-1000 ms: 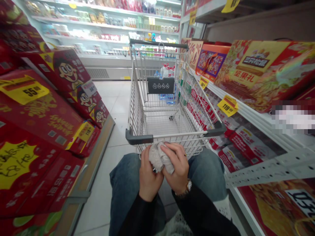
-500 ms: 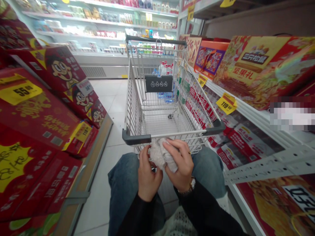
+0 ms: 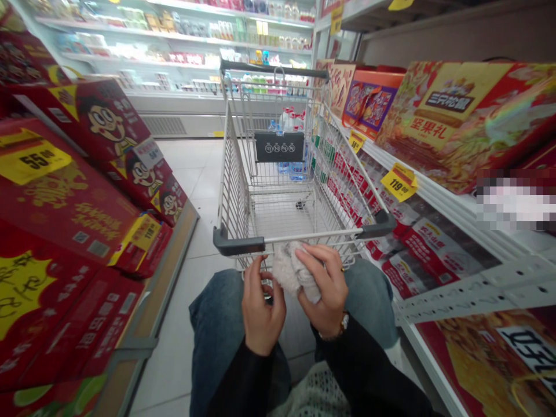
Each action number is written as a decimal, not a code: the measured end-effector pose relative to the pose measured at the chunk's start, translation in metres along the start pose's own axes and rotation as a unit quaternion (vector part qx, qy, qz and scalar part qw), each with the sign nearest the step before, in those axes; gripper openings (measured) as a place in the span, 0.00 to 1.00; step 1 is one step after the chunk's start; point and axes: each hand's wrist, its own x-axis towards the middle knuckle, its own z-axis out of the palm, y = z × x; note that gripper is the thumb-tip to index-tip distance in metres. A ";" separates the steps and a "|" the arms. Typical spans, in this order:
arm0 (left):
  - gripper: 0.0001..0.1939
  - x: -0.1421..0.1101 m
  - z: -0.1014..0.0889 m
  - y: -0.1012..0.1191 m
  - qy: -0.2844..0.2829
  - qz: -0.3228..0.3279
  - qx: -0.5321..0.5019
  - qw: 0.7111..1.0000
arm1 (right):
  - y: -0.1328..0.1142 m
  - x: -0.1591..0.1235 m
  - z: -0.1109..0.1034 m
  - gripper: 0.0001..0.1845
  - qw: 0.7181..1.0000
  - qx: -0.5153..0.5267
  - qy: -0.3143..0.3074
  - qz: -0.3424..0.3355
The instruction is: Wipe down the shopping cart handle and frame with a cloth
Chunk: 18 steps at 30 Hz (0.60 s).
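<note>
A crumpled light-grey cloth is in my right hand, with the fingers closed over it from the right. The cloth lies against the near end of the metal shopping cart, just below its handle bar. My left hand is left of the cloth, beside the cart's near wires. Its fingers are loosely curled and apart from the thumb, with no held thing visible between them. Whether its fingertips touch the wires I cannot tell. The cart's basket extends forward from my knees.
Stacked red gift boxes line the left side on a low platform. On the right a white shelf bears boxes, with packs of bottles under it. A refrigerated display stands beyond the cart.
My right hand and the cloth have shifted slightly right, away from my left hand. The gap between left fingers and cloth is wider. The cart shows almost no movement.
</note>
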 end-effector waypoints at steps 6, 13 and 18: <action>0.28 -0.031 0.008 0.028 0.022 -0.029 -0.093 0.995 | 0.006 -0.016 0.005 0.25 0.999 -0.008 0.020 0.026; 0.54 -0.028 0.019 0.052 -0.024 -0.108 -0.161 0.981 | 0.007 -0.010 -0.009 0.33 0.997 0.011 -0.076 0.009; 0.35 -0.008 0.031 0.054 0.045 -0.139 -0.137 0.980 | 0.008 0.000 -0.042 0.42 0.969 0.044 -0.241 -0.031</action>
